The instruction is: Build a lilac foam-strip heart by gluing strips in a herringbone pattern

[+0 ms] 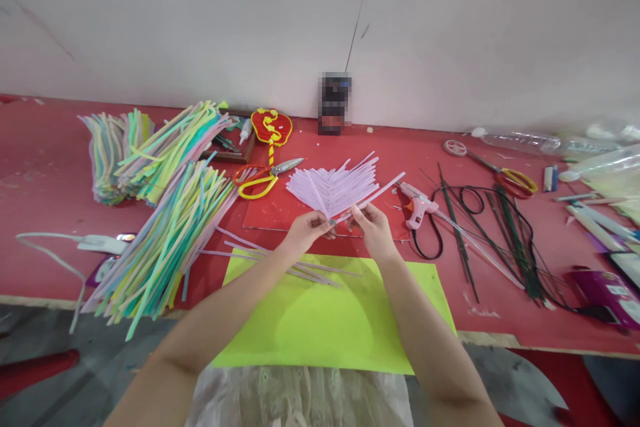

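A heart-like fan of lilac pipe cleaners (334,185), set in slanting rows that meet at a central line, lies over a red board (265,213). At its lower tip, my left hand (311,229) is closed in a pinch on the fan. Closed too, my right hand (370,229) pinches a single lilac pipe cleaner (387,187) along the fan's lower right edge; its free end points up and right. Fingers partly hide the tip where both hands meet. Several loose lilac pipe cleaners (305,268) rest on a yellow-green sheet (325,327) below my wrists.
Bundles of coloured pipe cleaners (165,240) fill the left side. Scissors (260,183) and a red fan-shaped ornament (271,128) sit behind my left hand. To the right are a pink glue gun (418,205), its black cable, dark green stems (515,240) and more scissors (515,181).
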Tool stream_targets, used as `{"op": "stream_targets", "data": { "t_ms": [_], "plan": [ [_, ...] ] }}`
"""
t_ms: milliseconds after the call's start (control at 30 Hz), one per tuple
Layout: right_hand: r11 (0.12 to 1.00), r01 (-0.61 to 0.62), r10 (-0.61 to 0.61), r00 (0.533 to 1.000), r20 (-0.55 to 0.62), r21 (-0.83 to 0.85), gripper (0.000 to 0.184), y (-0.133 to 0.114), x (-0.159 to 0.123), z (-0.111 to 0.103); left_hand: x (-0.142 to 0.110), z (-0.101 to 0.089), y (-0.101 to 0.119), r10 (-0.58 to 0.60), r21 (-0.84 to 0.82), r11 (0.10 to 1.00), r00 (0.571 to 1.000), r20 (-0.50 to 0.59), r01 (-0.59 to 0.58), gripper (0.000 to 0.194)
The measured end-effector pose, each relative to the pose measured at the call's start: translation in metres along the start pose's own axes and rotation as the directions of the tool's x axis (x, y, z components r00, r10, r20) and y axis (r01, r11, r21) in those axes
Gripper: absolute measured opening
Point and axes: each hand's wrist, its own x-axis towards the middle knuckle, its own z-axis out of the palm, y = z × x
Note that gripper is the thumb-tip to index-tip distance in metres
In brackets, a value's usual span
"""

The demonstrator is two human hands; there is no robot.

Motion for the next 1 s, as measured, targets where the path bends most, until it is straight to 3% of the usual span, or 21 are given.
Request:
{"op": "stream_targets", "data": {
  "t_ms": [233, 433, 700, 867, 1000],
  "plan": [
    [0.999, -0.047, 0.047, 0.999, -0.012, 0.024, 0.034, -0.0062, -0.001, 0.0035, -0.0005, -0.0009, -0.0009, 0.04, 0.067, 0.997, 0.993, -0.115, -0.033, 0.038],
    [0.999, 0.013, -0.007, 0.993, -0.118, 0.048, 0.031, -0.0031, -0.0026, 0.0086, -0.0002, 0.0005, -0.0014, 0.005, 0.034, 0.999, 0.996, -0.084, -0.002, 0.041],
    [0.998, 0.028, -0.021, 0.991, -0.133, 0.049, 0.028, -0.0062, -0.001, 0.0047, 0.0017, -0.001, -0.0012, -0.036, -0.012, 0.999, 0.997, -0.066, 0.035, 0.049],
    [0.995, 0.074, -0.086, 0.971, -0.221, -0.06, 0.031, -0.0082, -0.0017, 0.0061, -0.0004, 0.0013, 0.0003, -0.021, -0.021, 1.0, 0.998, -0.057, 0.02, 0.047],
    [0.999, 0.015, -0.021, 0.98, -0.197, -0.029, 0.033, -0.0047, 0.0007, 0.0052, -0.0037, 0.0024, 0.0015, -0.011, 0.033, 0.999, 0.997, -0.074, 0.014, 0.042]
  ]
}}
